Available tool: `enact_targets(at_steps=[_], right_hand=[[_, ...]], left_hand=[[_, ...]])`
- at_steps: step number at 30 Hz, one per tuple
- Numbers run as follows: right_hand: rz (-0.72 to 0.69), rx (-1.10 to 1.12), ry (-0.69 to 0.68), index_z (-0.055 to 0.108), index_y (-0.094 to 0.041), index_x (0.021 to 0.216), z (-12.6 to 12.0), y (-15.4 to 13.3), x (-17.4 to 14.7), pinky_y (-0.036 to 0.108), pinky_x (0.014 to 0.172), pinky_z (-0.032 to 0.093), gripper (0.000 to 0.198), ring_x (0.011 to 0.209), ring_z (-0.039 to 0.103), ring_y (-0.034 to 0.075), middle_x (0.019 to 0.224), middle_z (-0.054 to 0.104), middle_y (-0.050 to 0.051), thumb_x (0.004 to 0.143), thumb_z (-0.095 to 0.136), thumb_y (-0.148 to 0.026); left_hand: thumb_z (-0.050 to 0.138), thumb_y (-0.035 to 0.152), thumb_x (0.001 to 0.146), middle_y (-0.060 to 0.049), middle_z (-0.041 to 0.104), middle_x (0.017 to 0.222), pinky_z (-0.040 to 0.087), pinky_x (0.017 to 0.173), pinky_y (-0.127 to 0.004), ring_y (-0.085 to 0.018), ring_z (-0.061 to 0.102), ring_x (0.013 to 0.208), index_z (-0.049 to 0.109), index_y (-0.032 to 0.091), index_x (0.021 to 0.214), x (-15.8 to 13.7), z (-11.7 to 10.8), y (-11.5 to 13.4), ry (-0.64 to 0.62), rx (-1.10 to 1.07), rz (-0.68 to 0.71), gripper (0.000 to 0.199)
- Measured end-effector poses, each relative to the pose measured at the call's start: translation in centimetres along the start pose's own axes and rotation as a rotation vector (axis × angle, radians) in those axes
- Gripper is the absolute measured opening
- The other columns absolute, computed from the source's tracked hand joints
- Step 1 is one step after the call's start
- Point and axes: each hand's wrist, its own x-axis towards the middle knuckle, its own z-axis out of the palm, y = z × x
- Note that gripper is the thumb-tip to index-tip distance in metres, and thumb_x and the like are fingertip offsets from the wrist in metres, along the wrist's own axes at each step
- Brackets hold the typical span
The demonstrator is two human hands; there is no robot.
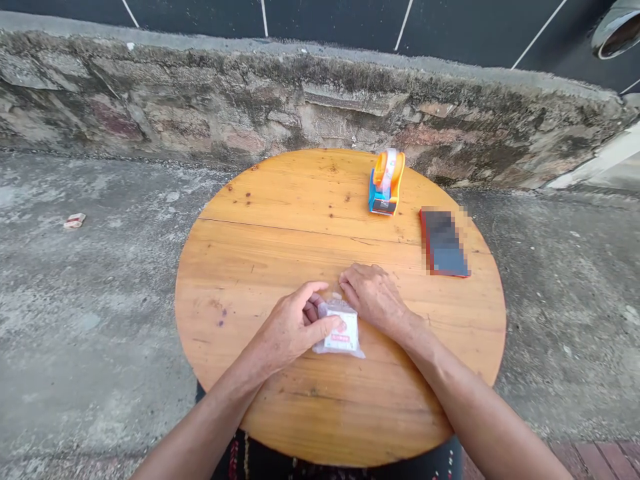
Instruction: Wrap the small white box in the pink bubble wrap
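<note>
A small clear plastic packet (342, 334) with a white and red label lies on the round wooden table (280, 233), near its front middle. My left hand (293, 328) pinches the packet's left edge between thumb and fingers. My right hand (373, 295) rests on the packet's upper right side, fingers pressed down on the plastic.
An orange and blue tape dispenser (386, 182) stands at the table's far side. A dark phone with a red edge (443, 241) lies to its right. A low stone wall (310, 113) runs behind the table on rough concrete ground, with a small scrap (75, 220) at left.
</note>
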Motion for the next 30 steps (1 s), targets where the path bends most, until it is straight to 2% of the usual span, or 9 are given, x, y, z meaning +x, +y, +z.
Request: enact_targets(at_steps=[3,9,15,20,23,26,30], right_hand=[[-0.045,-0.011,-0.02,0.061,-0.016,0.082,0.0,0.1,0.2,0.031,0.069,0.032,0.019,0.073,0.056,0.019,0.081,0.065,0.008,0.091,0.044,-0.015],[0.028,0.239,0.068,0.056,-0.02,0.082,0.1,0.9,-0.1,0.027,0.067,0.032,0.011,0.066,0.052,0.015,0.075,0.063,0.001,0.088,0.047,-0.016],[-0.001,0.353,0.074,0.064,-0.021,0.085,0.2,1.6,-0.5,0.026,0.069,0.037,0.015,0.079,0.059,0.016,0.086,0.067,0.002,0.091,0.05,-0.02],[-0.009,0.241,0.063,0.068,-0.022,0.087,0.2,1.1,-0.7,0.026,0.067,0.036,0.019,0.084,0.061,0.016,0.089,0.068,0.003,0.092,0.051,-0.02],[-0.017,0.089,0.053,0.067,-0.02,0.081,0.2,0.7,-0.5,0.028,0.062,0.031,0.021,0.076,0.06,0.016,0.083,0.067,0.004,0.092,0.049,-0.018],[-0.086,-0.04,0.06,0.063,-0.017,0.077,0.4,0.6,-0.1,0.029,0.064,0.029,0.022,0.07,0.056,0.016,0.077,0.064,0.005,0.091,0.046,-0.017],[-0.172,-0.001,0.087,0.06,-0.016,0.078,0.7,1.1,0.2,0.03,0.069,0.03,0.018,0.071,0.054,0.016,0.077,0.063,0.005,0.09,0.046,-0.015]], left_hand=[[0.067,0.036,0.074,-0.003,0.062,0.092,0.048,0.057,-0.022,-0.011,0.055,0.065,0.054,0.02,0.122,0.1,0.1,-0.4,0.001,-0.004,0.017,0.053],[0.069,0.039,0.073,-0.002,0.062,0.091,0.047,0.058,-0.022,-0.011,0.055,0.065,0.055,0.019,0.122,0.2,0.2,-0.9,0.011,-0.016,0.028,0.055],[0.069,0.038,0.073,-0.002,0.062,0.091,0.047,0.057,-0.022,-0.011,0.055,0.065,0.055,0.018,0.123,0.2,0.2,-0.8,0.009,-0.024,0.026,0.056],[0.069,0.037,0.073,-0.001,0.062,0.089,0.046,0.057,-0.021,-0.011,0.054,0.064,0.056,0.018,0.123,0.2,0.2,-0.9,0.003,-0.031,0.024,0.055],[0.068,0.038,0.075,-0.001,0.061,0.088,0.046,0.058,-0.021,-0.01,0.053,0.064,0.056,0.019,0.123,0.1,0.2,-0.9,-0.009,-0.02,0.029,0.053],[0.067,0.038,0.075,-0.001,0.061,0.092,0.046,0.058,-0.021,-0.01,0.054,0.066,0.056,0.018,0.123,0.1,0.1,-0.7,-0.011,-0.008,0.029,0.053],[0.068,0.036,0.075,-0.001,0.061,0.092,0.046,0.058,-0.021,-0.01,0.054,0.066,0.055,0.017,0.123,0.0,0.0,-0.6,-0.009,-0.007,0.025,0.053]])
